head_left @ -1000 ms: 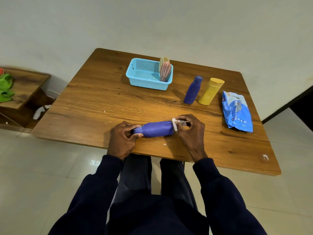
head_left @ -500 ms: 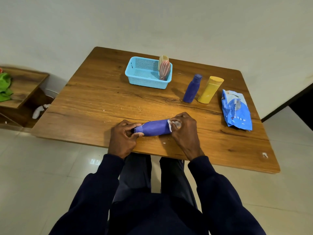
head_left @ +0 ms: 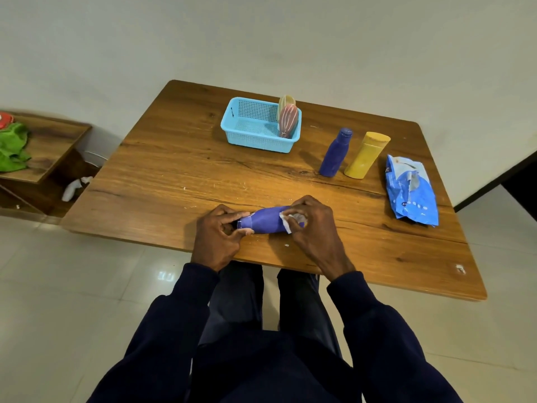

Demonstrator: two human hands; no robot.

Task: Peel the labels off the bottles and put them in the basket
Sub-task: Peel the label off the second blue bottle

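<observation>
Peel advancing: right hand [head_left: 312, 228] grip clamped on white label [head_left: 286, 225], bunched further along purple bottle [head_left: 266, 221] than a second ago. Left hand [head_left: 216, 237] grip pinches cap end. Bottle lies flat at desk [head_left: 180, 170] near edge (blue basket [head_left: 232, 126] comes later).

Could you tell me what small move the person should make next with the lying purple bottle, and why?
Probably peel the white label further off with the right hand while the left hand steadies the lying purple bottle by its cap end. The label looks only partly lifted, pinched in the right hand, so the bottle seems not ready for the blue basket.
</observation>
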